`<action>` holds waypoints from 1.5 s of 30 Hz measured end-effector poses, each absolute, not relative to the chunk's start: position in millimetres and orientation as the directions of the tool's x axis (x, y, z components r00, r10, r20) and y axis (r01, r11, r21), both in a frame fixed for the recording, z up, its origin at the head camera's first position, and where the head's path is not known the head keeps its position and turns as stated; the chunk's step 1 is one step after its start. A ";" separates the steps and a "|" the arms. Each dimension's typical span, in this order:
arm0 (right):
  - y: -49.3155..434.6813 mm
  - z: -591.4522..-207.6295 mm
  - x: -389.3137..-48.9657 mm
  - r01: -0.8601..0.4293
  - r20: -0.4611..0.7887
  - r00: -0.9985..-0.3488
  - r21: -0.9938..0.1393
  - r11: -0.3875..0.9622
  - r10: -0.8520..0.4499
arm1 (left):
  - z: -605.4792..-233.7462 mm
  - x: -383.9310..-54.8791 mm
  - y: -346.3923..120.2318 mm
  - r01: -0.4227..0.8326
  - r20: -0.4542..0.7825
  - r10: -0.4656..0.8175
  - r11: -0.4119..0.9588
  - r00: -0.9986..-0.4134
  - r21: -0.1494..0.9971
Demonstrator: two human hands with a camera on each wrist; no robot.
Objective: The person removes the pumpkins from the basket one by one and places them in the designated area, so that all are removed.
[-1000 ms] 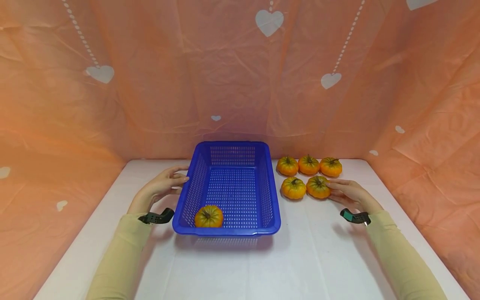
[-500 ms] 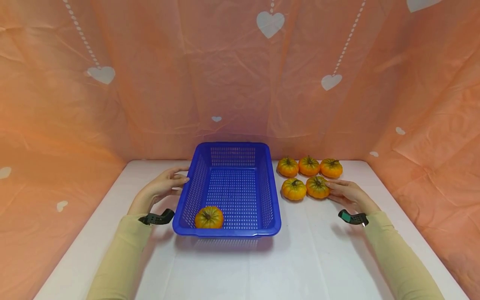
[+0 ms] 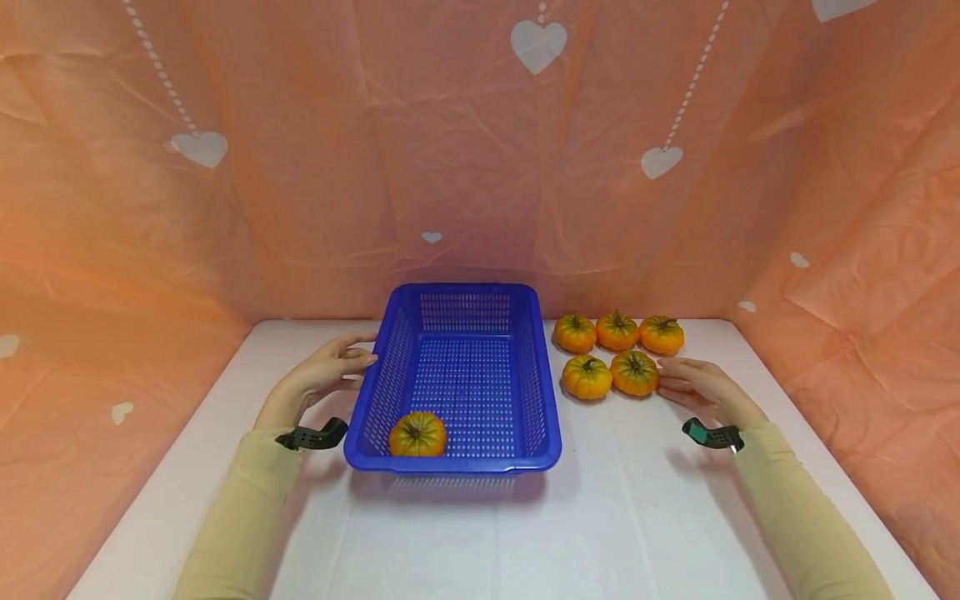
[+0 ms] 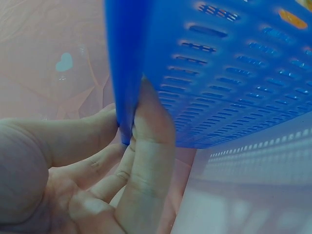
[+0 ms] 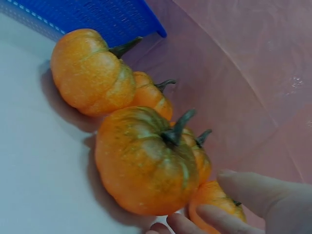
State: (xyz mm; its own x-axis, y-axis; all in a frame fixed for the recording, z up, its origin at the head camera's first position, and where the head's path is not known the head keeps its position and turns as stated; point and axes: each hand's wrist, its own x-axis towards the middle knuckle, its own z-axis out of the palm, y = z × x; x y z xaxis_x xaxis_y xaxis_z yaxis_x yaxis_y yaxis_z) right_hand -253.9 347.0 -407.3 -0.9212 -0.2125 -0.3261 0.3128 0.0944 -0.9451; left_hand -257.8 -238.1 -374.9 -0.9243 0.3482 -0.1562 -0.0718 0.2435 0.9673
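Observation:
A blue plastic basket stands on the white table, left of the pumpkins. At its left side my left hand pinches the rim between thumb and fingers, seen close in the left wrist view. One small orange pumpkin lies inside, in the near left corner. My right hand is just right of a green-topped pumpkin, its fingers relaxed and holding nothing. In the right wrist view that pumpkin sits before the fingertips. Another pumpkin is beside it on the left.
Behind the front pair, a row of three pumpkins lies along the table's back edge. A pink-orange curtain with white hearts encloses the back and both sides. The white table extends in front of the basket.
My right hand has drawn slightly right, its thumb now off the green-topped pumpkin, which has shifted a touch left. The left hand and basket hold their places.

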 end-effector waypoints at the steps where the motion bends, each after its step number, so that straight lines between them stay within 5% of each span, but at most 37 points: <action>1: 347.9 -405.6 -253.7 0.334 -0.342 -0.916 -0.940 0.073 -0.212 | -374.8 -257.7 -238.4 -0.070 -0.155 0.349 0.243 -0.924 0.968; 7: 352.5 -393.3 -255.2 0.388 -0.382 -0.900 -0.922 0.012 -0.209 | -373.9 -256.8 -239.7 -0.069 -0.151 0.355 0.234 -0.923 0.970; 14: 351.5 -376.2 -252.4 0.249 -0.274 -0.935 -0.960 0.132 -0.227 | -373.9 -254.9 -239.8 -0.071 -0.153 0.352 0.235 -0.923 0.969; 22: 337.7 -356.4 -247.2 0.138 -0.142 -0.939 -0.990 0.035 -0.314 | -376.8 -255.7 -241.4 -0.068 -0.155 0.342 0.252 -0.927 0.965; 29: 314.7 -342.5 -243.3 0.058 -0.107 -0.932 -0.987 0.151 -0.346 | -378.7 -259.1 -240.2 -0.076 -0.162 0.334 0.254 -0.929 0.964; 45: 239.3 -310.5 -237.0 -0.007 -0.065 -0.905 -0.986 0.168 -0.421 | -377.3 -261.0 -239.5 -0.074 -0.151 0.357 0.220 -0.922 0.973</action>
State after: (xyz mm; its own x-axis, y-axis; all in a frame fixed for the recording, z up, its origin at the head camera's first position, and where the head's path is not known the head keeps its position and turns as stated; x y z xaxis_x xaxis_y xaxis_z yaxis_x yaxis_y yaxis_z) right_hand -237.0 239.3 -310.5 -0.9046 -0.4213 -0.0654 -0.0072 0.1684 -0.9857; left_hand -261.0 -239.5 -377.3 -0.9219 0.3567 -0.1513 -0.0743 0.2204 0.9726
